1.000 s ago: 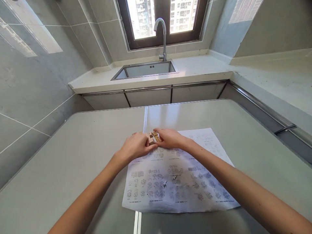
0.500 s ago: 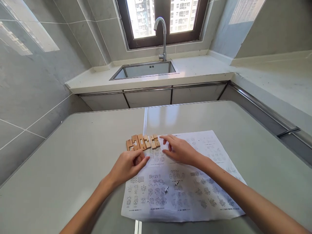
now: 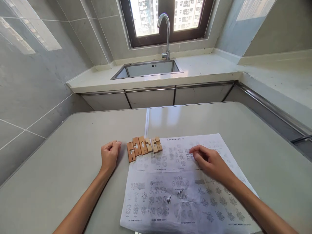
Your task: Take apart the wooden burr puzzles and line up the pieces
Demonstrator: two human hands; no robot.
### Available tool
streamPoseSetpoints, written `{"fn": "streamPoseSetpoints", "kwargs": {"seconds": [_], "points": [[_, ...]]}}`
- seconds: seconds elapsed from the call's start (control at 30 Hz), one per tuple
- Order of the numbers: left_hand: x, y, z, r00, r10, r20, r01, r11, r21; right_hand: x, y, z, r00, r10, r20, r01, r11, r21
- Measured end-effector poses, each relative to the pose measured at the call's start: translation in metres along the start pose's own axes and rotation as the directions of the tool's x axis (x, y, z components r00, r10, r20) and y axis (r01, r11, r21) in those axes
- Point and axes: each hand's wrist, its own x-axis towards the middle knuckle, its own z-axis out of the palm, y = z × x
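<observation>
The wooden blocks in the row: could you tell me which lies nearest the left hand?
The leftmost wooden block, the longest, at the row's end beside the left hand.

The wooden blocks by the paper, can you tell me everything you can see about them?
The wooden blocks are light brown notched bars, about six of them, lying flat side by side in a slanted row on the grey table. Small dark marks show on some. The right end of the row rests on the top left corner of the printed sheet. Neither hand touches them: the left hand lies curled just beside the row, and the right hand rests on the sheet.
</observation>
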Motion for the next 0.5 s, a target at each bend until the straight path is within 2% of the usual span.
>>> {"fn": "streamPoseSetpoints", "kwargs": {"seconds": [0.27, 0.5], "points": [[0.011, -0.0047, 0.0082, 0.998, -0.063, -0.025, 0.061, 0.995, -0.082, 0.0015, 0.0062, 0.0046, 1.0, -0.004, -0.01, 0.004, 1.0, 0.018], [0.0078, -0.0011, 0.0072, 0.997, -0.078, 0.02, 0.078, 0.997, 0.002, -0.0019, 0.01, 0.01, 0.998, -0.039, -0.05, 0.036, 0.998, -0.055]]}}
